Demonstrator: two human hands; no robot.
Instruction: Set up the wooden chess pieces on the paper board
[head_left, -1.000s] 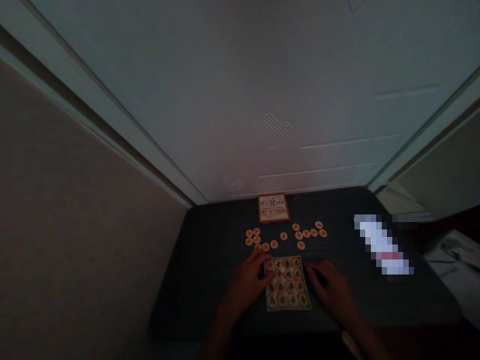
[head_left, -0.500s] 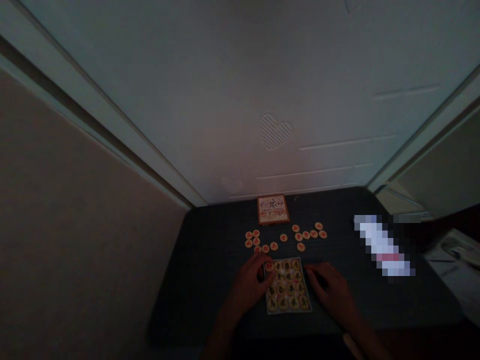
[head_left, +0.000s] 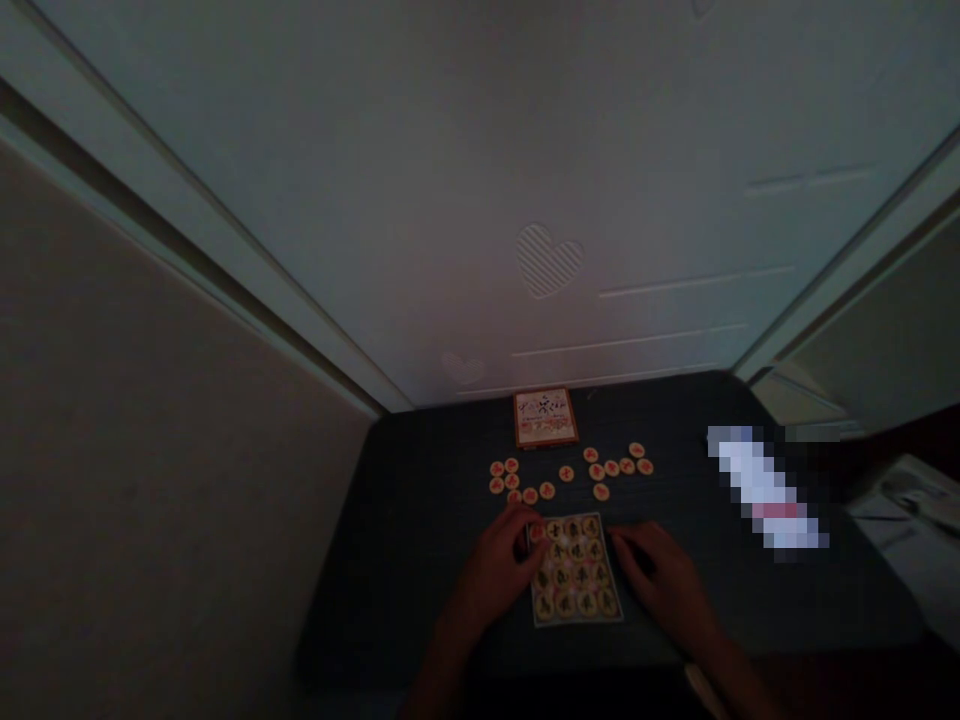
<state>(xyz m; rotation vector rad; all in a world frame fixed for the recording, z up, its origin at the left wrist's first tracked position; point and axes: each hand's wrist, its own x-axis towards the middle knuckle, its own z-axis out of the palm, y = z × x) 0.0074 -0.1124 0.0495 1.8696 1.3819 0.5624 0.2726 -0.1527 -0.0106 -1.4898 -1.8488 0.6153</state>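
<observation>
A shallow square tray (head_left: 577, 620) of Chinese chess pieces lies on the dark table. Black-marked pieces (head_left: 582, 576) fill it in rows, and one red-marked chess piece (head_left: 537, 532) is in its far left corner. Thumb and fingers of my left hand (head_left: 495, 565) close around that red-marked piece at the tray's edge. My right hand (head_left: 664, 570) rests just beyond the tray's right side, its fingers curled together; whether anything is between them is hidden. Beyond the tray, several loose red-marked pieces (head_left: 547, 491) lie scattered in a crooked line.
A flat square box (head_left: 545, 417) with printed characters stands at the table's back edge, near the white panel with hearts (head_left: 549, 260). A blurred-out white object (head_left: 765, 490) lies on the right. The dark table (head_left: 397, 550) has rounded corners; pale items (head_left: 911, 530) are past its right edge.
The view has shifted very slightly. Both hands, the tray and the pieces keep the same places.
</observation>
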